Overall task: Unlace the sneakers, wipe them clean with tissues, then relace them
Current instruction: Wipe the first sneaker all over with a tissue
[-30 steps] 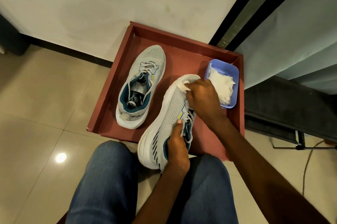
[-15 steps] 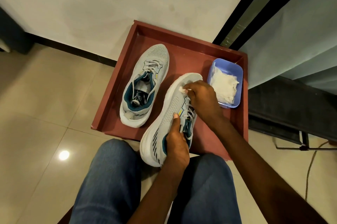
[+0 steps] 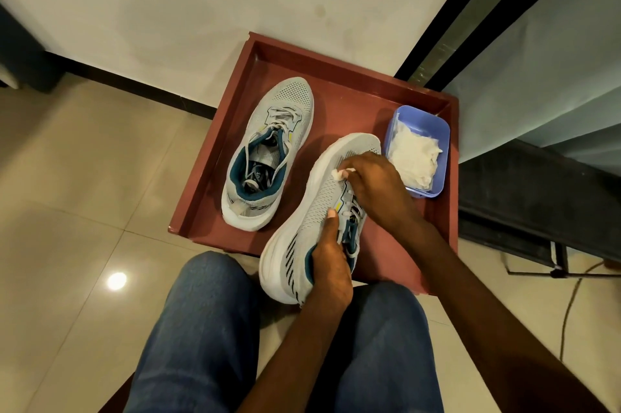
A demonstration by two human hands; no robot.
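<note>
Two grey sneakers with teal collars are in a red-brown tray [image 3: 339,76]. One sneaker [image 3: 268,147] lies flat at the tray's left, its laces loose. The other sneaker [image 3: 312,211] is tilted on its side at the tray's front edge. My left hand [image 3: 331,264] grips it at the collar, thumb on the upper. My right hand [image 3: 373,187] presses a small white tissue [image 3: 337,173] against the upper near the toe. Laces show beneath my right hand.
A lilac plastic tub [image 3: 420,117] holding white tissues [image 3: 415,157] sits in the tray's right corner. The tray lies on a beige tiled floor against a white wall. My jeans-clad knees are below. A dark stand and cable are at right.
My right hand with the tissue has slid from the sneaker's toe tip back toward the laces. The left hand keeps its hold on the collar.
</note>
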